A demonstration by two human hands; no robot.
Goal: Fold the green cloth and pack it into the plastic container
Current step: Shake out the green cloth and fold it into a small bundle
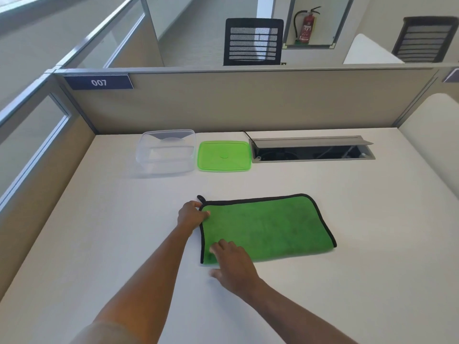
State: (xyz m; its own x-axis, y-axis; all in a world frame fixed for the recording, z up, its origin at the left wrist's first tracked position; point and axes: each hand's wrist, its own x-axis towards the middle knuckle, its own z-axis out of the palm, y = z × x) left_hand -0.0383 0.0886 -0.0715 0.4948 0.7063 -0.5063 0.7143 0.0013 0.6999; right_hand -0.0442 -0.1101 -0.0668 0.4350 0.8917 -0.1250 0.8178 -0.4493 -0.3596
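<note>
The green cloth (270,227) lies flat on the white desk (99,244), folded over once, its fold along the near edge and its black-trimmed edges at the far side and both ends. The left hand (191,216) is at the cloth's ten o'clock corner, thumb and fingers pinched on the trim just below the small black hanging loop (200,198). The right hand (233,263) rests at the seven o'clock corner — fingers spread and laid flat on the fabric, thumb on the desk just off the fold, gripping nothing.

At eleven o'clock from the cloth, well apart from it, stands the clear plastic container (166,151), open and empty. Its green lid (224,156) lies flat just beside it at the container's three o'clock — top side up. Further along at three o'clock from the lid, an open cable hatch (313,151) is set into the desk.
</note>
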